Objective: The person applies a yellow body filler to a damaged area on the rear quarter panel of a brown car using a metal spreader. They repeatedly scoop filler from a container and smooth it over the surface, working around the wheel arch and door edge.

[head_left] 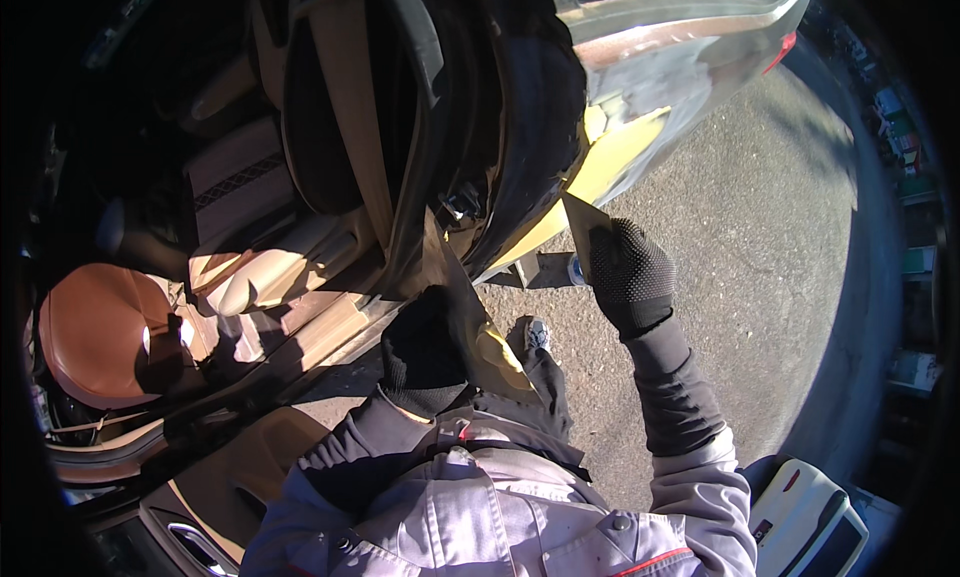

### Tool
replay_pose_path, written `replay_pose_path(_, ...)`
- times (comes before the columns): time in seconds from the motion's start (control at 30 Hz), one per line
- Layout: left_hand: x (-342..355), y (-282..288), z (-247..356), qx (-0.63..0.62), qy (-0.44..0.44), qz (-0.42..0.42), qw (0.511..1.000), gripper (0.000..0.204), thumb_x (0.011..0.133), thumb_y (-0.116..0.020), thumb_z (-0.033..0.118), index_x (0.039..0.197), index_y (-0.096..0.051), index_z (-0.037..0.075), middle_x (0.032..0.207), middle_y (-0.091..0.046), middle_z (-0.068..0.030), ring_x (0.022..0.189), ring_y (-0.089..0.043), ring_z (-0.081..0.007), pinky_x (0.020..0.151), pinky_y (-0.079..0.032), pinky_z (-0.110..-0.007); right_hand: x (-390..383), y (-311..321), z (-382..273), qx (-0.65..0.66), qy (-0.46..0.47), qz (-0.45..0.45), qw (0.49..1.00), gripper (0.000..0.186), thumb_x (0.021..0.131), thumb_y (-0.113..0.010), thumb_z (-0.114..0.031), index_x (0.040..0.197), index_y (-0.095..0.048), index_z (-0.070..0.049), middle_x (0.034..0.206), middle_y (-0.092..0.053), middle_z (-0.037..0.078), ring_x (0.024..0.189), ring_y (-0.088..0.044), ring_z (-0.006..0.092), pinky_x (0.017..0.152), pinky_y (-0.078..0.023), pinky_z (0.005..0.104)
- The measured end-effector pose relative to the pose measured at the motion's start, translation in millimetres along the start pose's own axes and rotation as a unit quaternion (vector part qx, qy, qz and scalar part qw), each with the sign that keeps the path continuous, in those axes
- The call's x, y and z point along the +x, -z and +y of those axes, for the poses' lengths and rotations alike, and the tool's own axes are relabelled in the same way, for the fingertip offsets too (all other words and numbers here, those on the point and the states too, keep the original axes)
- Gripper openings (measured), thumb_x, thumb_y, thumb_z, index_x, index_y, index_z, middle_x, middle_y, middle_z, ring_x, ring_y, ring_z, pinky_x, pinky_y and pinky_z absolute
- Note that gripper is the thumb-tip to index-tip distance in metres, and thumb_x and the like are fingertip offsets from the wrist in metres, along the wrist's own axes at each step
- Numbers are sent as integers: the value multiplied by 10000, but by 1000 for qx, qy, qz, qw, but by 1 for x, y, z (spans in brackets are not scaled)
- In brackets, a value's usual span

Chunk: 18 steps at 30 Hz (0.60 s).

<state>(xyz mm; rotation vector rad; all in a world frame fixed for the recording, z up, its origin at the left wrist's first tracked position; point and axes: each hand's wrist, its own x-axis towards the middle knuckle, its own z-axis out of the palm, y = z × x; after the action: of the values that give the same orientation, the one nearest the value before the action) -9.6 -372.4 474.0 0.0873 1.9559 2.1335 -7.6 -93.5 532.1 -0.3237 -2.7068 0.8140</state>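
Observation:
My right hand (638,272), in a black dotted glove, grips a dark flat putty spreader (585,227). Its upper edge reaches the yellow filler (612,159) smeared over the car's rear body panel (665,72), beside the dark wheel-arch or door-opening edge. In a black glove too, my left hand (422,349) is closed on a thin flat board (462,302) held in front of my body. A lump of yellow putty (497,353) lies on the lower part of that board. My left fingers are partly in shadow.
On the left is the open car doorway with a beige seat belt (350,97), a seat (235,182) and a brown round-topped seat or cushion (105,327). An open door (215,477) stands at lower left. A white case-like object (805,512) sits at lower right on the asphalt (760,257).

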Motion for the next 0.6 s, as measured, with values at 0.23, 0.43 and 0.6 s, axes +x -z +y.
replay_pose_path(0.23,-2,2,13,-557,220,-32,800,313,1043,-502,280,1224,-655,75,1158,-706,-75,1090,-677,-239,983,-534,-384,-10,-10,0,19,-27,-30,999,172,959,-645,-195,1000,-718,-44,870,-722,193,735,-722,377,656,-580,438)
replay_pose_path(0.43,9,2,22,-551,218,-8,805,389,1035,-513,310,1328,-616,76,1304,-670,-85,1189,-638,-256,1066,-489,-404,-23,5,-19,89,-5,-50,995,164,951,-674,-182,978,-730,-30,805,-706,177,695,-705,364,631,-562,417)
replay_pose_path(0.6,23,3,9,-455,201,82,864,376,1039,-515,286,1337,-605,75,1272,-670,-95,1193,-629,-265,1065,-485,-405,-43,26,-43,166,130,-78,974,168,882,-767,-84,1039,-744,-30,840,-703,131,738,-694,314,660,-565,395)
